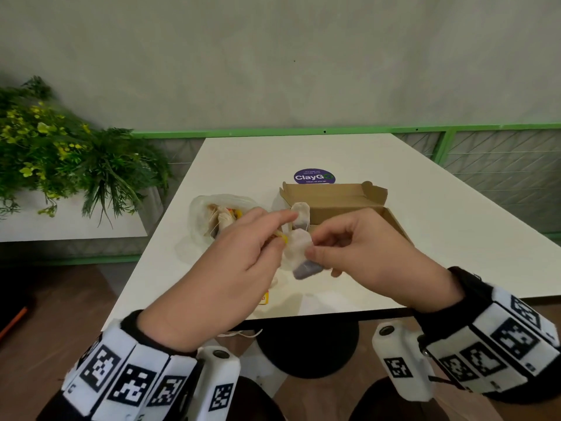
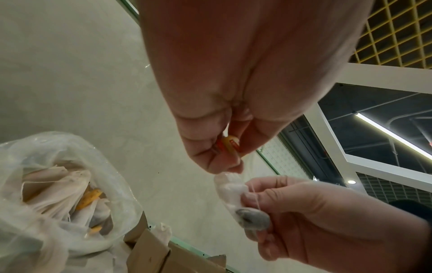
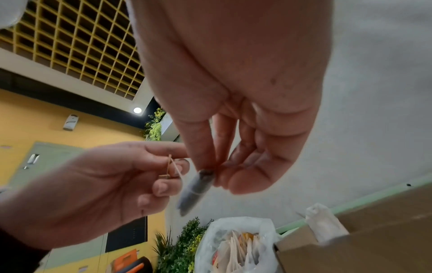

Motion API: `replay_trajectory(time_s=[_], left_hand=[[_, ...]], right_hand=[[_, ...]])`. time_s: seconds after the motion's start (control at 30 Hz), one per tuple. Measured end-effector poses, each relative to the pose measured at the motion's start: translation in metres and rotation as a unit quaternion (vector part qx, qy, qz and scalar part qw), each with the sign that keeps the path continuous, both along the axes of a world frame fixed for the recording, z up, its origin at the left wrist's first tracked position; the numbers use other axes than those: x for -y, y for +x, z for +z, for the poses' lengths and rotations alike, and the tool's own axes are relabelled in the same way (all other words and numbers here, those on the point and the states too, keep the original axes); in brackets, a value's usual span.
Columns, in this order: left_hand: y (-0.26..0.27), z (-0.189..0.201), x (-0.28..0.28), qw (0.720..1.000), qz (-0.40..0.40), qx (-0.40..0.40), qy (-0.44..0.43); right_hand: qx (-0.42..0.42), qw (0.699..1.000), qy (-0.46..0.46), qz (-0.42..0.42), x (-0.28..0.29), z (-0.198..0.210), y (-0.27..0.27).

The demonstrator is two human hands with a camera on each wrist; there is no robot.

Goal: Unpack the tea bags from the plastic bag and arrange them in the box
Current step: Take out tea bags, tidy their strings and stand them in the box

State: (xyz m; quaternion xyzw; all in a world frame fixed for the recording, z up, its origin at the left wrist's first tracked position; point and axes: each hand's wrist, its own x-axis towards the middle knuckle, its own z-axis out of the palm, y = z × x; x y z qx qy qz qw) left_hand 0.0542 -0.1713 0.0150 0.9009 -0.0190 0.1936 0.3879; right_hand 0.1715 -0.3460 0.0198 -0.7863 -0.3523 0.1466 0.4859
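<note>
My right hand (image 1: pixel 312 247) pinches a white tea bag (image 1: pixel 299 253) in the air in front of the open cardboard box (image 1: pixel 343 197). My left hand (image 1: pixel 282 235) pinches the bag's yellow tag (image 2: pixel 230 145) just above it, and the thin string (image 2: pixel 256 199) runs between the two hands. The right wrist view shows the tea bag (image 3: pixel 196 190) hanging dark end down from my right hand's fingertips (image 3: pixel 205 166). Another tea bag (image 1: pixel 301 215) stands in the box's near left corner. The clear plastic bag (image 1: pixel 209 220), left of the box, holds several more tea bags.
A yellow tag (image 1: pixel 264 299) lies on the white table (image 1: pixel 425 238) under my left hand, and a string (image 1: pixel 239 334) hangs off the near edge. A purple round sticker (image 1: pixel 314 176) sits behind the box. A planter with greenery (image 1: pixel 60 153) stands to the left.
</note>
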Motion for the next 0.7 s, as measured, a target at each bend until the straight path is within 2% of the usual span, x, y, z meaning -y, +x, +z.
replay_trajectory(time_s=[0.03,0.17,0.4,0.53,0.7], left_hand=[[0.001,0.000,0.000,1.000,-0.008,0.008,-0.013],[0.004,0.000,0.000,0.985,-0.038,0.031,-0.166],[0.007,0.004,-0.001,0.958,-0.055,0.039,-0.280],[0.007,-0.001,0.002,0.953,-0.060,0.014,-0.296],[0.002,-0.004,0.005,0.939,-0.092,-0.027,-0.330]], right_hand=[[-0.017,1.000,0.003,0.014,0.002,-0.001,-0.001],[-0.079,0.994,0.023,0.077,0.012,-0.001,-0.006],[-0.140,0.974,0.071,0.162,0.024,-0.001,-0.007],[-0.139,0.974,0.103,0.148,0.025,-0.001,-0.011],[-0.120,0.979,0.144,0.085,0.024,0.000,-0.015]])
